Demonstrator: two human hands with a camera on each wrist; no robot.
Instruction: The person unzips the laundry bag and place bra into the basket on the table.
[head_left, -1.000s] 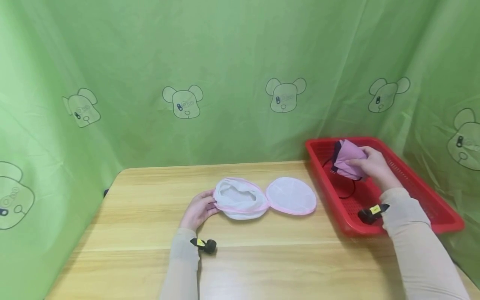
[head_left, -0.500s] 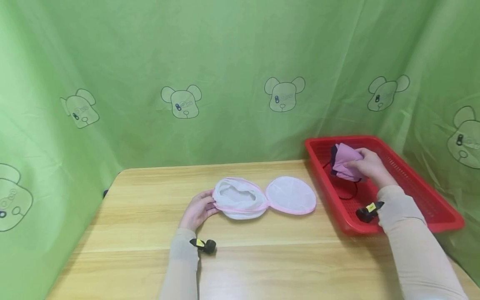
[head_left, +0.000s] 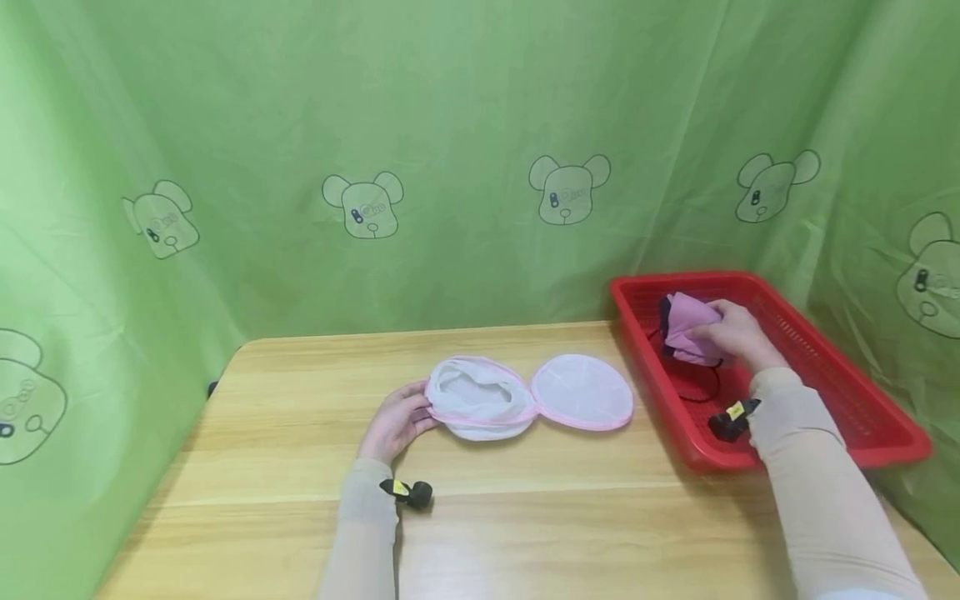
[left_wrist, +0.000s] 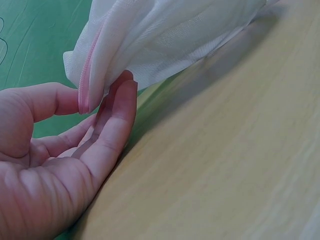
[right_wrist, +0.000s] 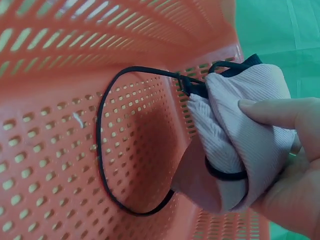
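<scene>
A white mesh laundry bag (head_left: 487, 425) with a pink zipper edge lies on the table, its round lid (head_left: 583, 392) folded out to the right. My left hand (head_left: 397, 421) pinches the bag's left rim; in the left wrist view the thumb is against the zipper edge and the fingers (left_wrist: 117, 117) lie behind it. Over the red basket, my right hand (head_left: 738, 333) grips a folded pink cloth piece (head_left: 690, 325) with black trim. From this cloth a thin black strap (right_wrist: 100, 135) loops down inside the basket. The palm side of the cloth is hidden.
The red plastic basket (head_left: 847, 367), with slotted walls, stands at the right end of the wooden table (head_left: 300, 375). Green curtains (head_left: 450, 100) printed with bear heads hang behind and at both sides.
My right hand has moved slightly down and left with the pink cloth, lower into the basket. My left hand and the laundry bag have stayed in place.
</scene>
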